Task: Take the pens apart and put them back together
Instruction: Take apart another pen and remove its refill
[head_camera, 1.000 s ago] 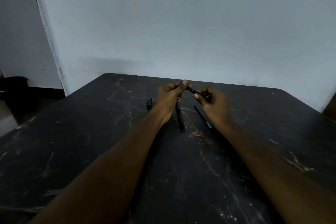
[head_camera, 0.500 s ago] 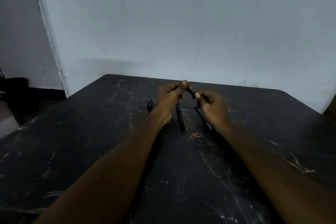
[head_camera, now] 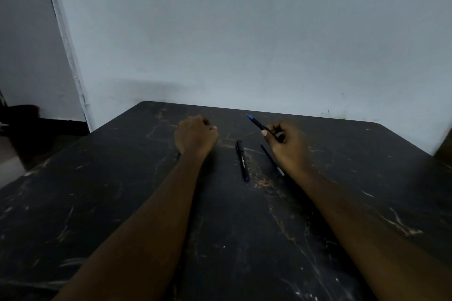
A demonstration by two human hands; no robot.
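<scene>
The open pen (head_camera: 258, 124) sits pinched in the grip of the right hand (head_camera: 286, 151), its blue tip (head_camera: 249, 117) slanting up toward the left hand (head_camera: 195, 139). That grip is curled; what it holds, I cannot tell. A second pen (head_camera: 242, 161) lies on the tabletop (head_camera: 122, 203) between them.

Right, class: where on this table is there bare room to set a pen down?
Bare: the near half of the table between the forearms, and left of the left hand. Crowded: between that hand and the right hand holding the blue-tipped pen, where a black pen and refill lie.
</scene>
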